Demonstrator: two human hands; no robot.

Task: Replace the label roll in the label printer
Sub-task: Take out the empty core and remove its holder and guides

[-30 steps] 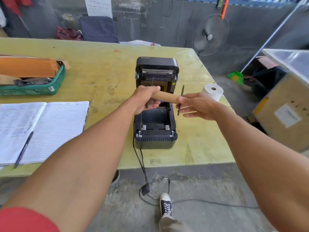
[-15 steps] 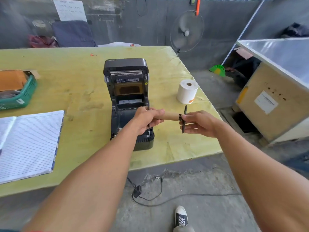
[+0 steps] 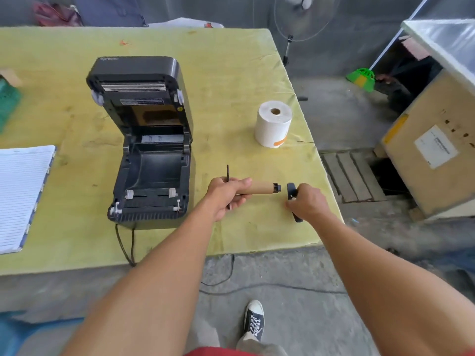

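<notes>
Head view, the only view. Left hand [image 3: 226, 197]: fingers [image 3: 243, 181] wrapped shut around the left end of one bare brown cardboard core [image 3: 259, 189]. The core sits on a black plastic spindle whose square end [image 3: 277, 188] sticks out to the right. One thin black flat flange [image 3: 228, 173] stands up on edge behind the knuckles of that hand, at the spindle's left end.

Right hand [image 3: 307, 202]: fingers curled closed on one black plastic end guide [image 3: 291, 192]. The guide is held just right of the spindle end, with a small gap between the two; not touching. Its lower end shows below the hand.

Core's long axis runs left to right, roughly level, parallel to the near edge of the yellow-green worktop [image 3: 231, 73]. Free end points at the right hand. Both hands are above the worktop's near right part, right of the printer.

One black label printer [image 3: 149, 140] stands on the worktop, lid swung open and back, roll bay empty. Two cables leave its front.

One full white label roll [image 3: 273, 127] stands on end near the worktop's right edge, hollow centre up, well apart from the printer and beyond the hands.

One open lined notebook [image 3: 20, 194] lies at the left edge.
</notes>
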